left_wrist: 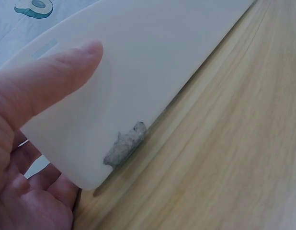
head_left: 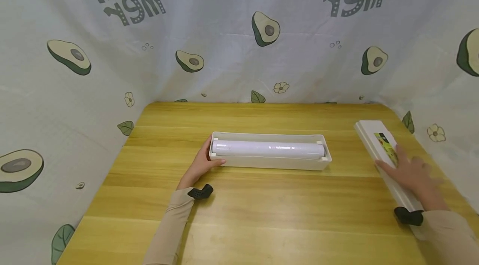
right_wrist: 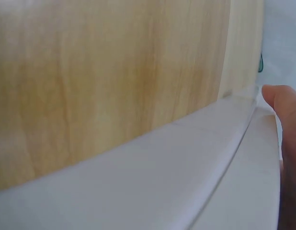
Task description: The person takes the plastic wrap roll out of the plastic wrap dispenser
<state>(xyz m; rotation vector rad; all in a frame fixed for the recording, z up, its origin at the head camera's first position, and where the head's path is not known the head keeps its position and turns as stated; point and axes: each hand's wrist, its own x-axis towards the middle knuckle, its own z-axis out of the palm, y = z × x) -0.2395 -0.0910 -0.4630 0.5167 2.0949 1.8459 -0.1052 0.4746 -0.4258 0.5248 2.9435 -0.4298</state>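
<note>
A long white cling film box (head_left: pixel 269 163) lies without its cover in the middle of the table, a shiny roll of film (head_left: pixel 267 149) inside it. My left hand (head_left: pixel 203 161) grips its left end. In the left wrist view the thumb (left_wrist: pixel 66 72) presses the front wall, and the other fingers are beneath and behind the end. At the right, a long white lid (head_left: pixel 368 132) with a yellow-green label lies slantwise. Over its middle is my right hand (head_left: pixel 413 175), slightly blurred, fingers spread and thumb along the lid's left edge.
The wooden table (head_left: pixel 277 215) has rounded far corners. A white curtain (head_left: pixel 224 15) printed with avocados hangs behind it and along both sides. A crumpled grey patch (left_wrist: pixel 126 146) sticks to the box's lower front edge.
</note>
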